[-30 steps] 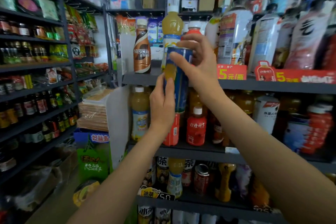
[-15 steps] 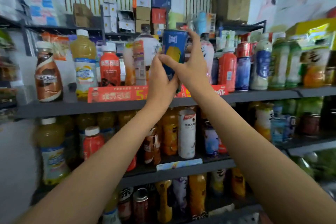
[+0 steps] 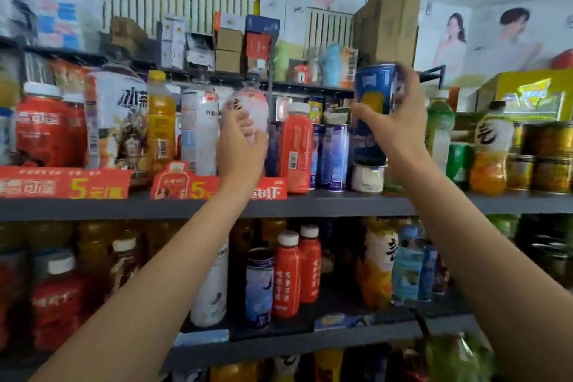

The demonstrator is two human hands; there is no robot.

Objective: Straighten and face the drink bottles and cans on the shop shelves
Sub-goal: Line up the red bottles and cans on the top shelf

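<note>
The right hand [image 3: 395, 121] is closed around a tall blue drink can with a yellow fruit picture [image 3: 373, 108], holding it upright in the air above the upper dark grey metal shelf [image 3: 341, 203], over the middle of its front edge. The thumb lies across the can's front and the fingers [image 3: 406, 84] curl round its far side near the rim. The can's base hangs just above a small white tub [image 3: 368, 177] that stands on the shelf.

The left hand [image 3: 240, 146] is raised with its fingers loosely spread, wrapped partly round the lower body of a clear bottle with a pink-white label [image 3: 252, 107]; whether it actually grips the bottle cannot be told through the blur.

Just right of that hand stands a red plastic bottle with a white cap [image 3: 297, 146], and beside it two blue-purple cans [image 3: 333, 156] sit at the shelf's front edge. Left of the hand are a white-labelled clear bottle [image 3: 200, 130] and an orange juice bottle with a yellow cap [image 3: 160, 121]. Red price strips with yellow figures [image 3: 65, 183] hang along the front edge towards the left end. Towards the right end stand a green bottle [image 3: 438, 124] and an orange-and-white bottle [image 3: 490, 149].

On the lower shelf [image 3: 294, 341], red bottles with white caps [image 3: 286, 276] stand beside a pale blue can [image 3: 259, 288].
</note>
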